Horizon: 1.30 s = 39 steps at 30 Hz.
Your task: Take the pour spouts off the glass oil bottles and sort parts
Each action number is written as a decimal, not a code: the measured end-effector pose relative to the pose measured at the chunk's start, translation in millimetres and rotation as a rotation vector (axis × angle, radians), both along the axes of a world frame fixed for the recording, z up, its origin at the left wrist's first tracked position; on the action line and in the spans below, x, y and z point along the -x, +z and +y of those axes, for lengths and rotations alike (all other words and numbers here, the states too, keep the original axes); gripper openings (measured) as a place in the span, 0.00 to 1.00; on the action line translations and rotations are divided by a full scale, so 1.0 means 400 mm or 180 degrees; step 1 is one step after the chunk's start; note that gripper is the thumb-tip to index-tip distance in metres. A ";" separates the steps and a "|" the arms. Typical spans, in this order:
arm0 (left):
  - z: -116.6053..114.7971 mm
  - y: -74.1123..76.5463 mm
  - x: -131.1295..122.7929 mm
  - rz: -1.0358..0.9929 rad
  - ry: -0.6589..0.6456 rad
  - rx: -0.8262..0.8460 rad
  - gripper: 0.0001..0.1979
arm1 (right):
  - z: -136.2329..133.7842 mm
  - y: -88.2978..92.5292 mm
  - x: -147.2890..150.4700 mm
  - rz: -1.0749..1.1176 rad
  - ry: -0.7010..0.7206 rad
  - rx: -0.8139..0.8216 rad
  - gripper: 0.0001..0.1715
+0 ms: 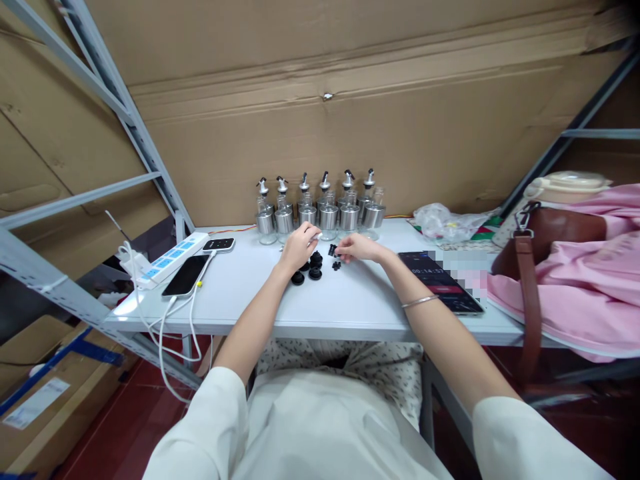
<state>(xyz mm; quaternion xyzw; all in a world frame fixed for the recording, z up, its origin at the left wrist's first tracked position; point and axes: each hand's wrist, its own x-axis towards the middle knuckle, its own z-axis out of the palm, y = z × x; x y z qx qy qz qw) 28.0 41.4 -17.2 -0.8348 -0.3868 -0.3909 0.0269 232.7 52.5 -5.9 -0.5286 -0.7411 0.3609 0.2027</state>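
My left hand (300, 247) is closed, its fingertips pinching a small whitish piece (319, 236) whose kind I cannot make out. Facing it, my right hand (361, 247) has its fingers pressed together beside small black parts (333, 251); whatever it may hold is too small to name. Several round black stoppers (315, 273) lie on the table below and between my hands. Just behind stand glass bottles with steel sleeves (328, 217). The front ones have open necks. Those at the back carry silver pourer tops with black spouts (349, 178).
The white table (340, 313) holds a power strip (175, 257), a phone (187, 275) with white cables and a small black device (219, 245) at left. A tablet (450, 287), plastic bag (445, 222), brown strap (527, 293) and pink cloth (575, 293) lie right. Cardboard (300, 133) rises behind.
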 end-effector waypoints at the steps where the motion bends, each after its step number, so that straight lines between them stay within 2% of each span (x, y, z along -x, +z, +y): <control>1: 0.000 0.000 0.000 -0.0008 -0.0002 0.0013 0.07 | -0.001 0.000 0.001 -0.0070 0.0074 -0.0014 0.11; 6: -0.004 0.002 -0.001 -0.0012 0.0001 0.0034 0.08 | 0.004 -0.004 -0.001 -0.0445 0.0239 -0.0387 0.09; 12: -0.007 0.007 -0.001 0.0044 0.0061 0.0054 0.08 | 0.004 -0.007 0.000 -0.0579 0.0350 -0.0110 0.06; 23: 0.002 -0.002 -0.001 0.0041 0.0044 0.0073 0.08 | -0.013 0.004 0.016 -0.0598 0.0301 -0.0206 0.11; 31: -0.001 0.000 -0.001 0.0067 0.0077 0.0075 0.08 | -0.024 0.005 0.023 -0.0335 0.0364 0.0094 0.12; 39: -0.001 0.001 -0.003 0.0048 0.0061 0.0078 0.08 | -0.025 -0.001 0.029 -0.0386 0.0524 -0.0065 0.16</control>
